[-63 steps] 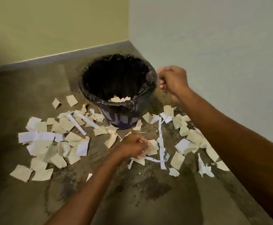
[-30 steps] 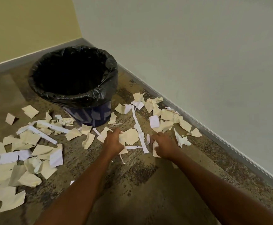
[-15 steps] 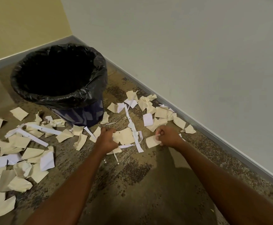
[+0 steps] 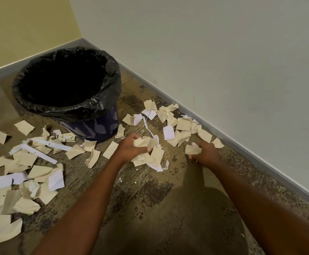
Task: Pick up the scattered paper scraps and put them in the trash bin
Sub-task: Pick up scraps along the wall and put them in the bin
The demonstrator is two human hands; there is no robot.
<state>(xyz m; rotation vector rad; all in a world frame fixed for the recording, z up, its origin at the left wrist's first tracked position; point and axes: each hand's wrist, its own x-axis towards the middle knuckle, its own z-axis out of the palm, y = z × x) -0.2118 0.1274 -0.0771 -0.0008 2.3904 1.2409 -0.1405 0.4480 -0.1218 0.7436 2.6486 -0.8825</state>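
Note:
A dark blue trash bin (image 4: 96,126) with a black liner bag (image 4: 111,89) stands in the room's corner. Beige and white paper scraps lie all around it: a big spread on the left (image 4: 21,173) and a cluster by the right wall (image 4: 179,126). My left hand (image 4: 129,150) is just right of the bin, closed on a bunch of crumpled scraps (image 4: 144,142) with white strips hanging below. My right hand (image 4: 205,153) is near the floor to the right, gripping a beige scrap (image 4: 192,149).
The grey wall and its baseboard (image 4: 242,150) run diagonally close on the right. A yellow wall (image 4: 21,24) stands behind the bin. The mottled brown floor (image 4: 150,199) stretches toward me between my forearms.
My left hand has gathered and lifted a bunch of scraps off the floor. My right hand has closed on a beige scrap. The view has shifted slightly right, so the bin sits more centred.

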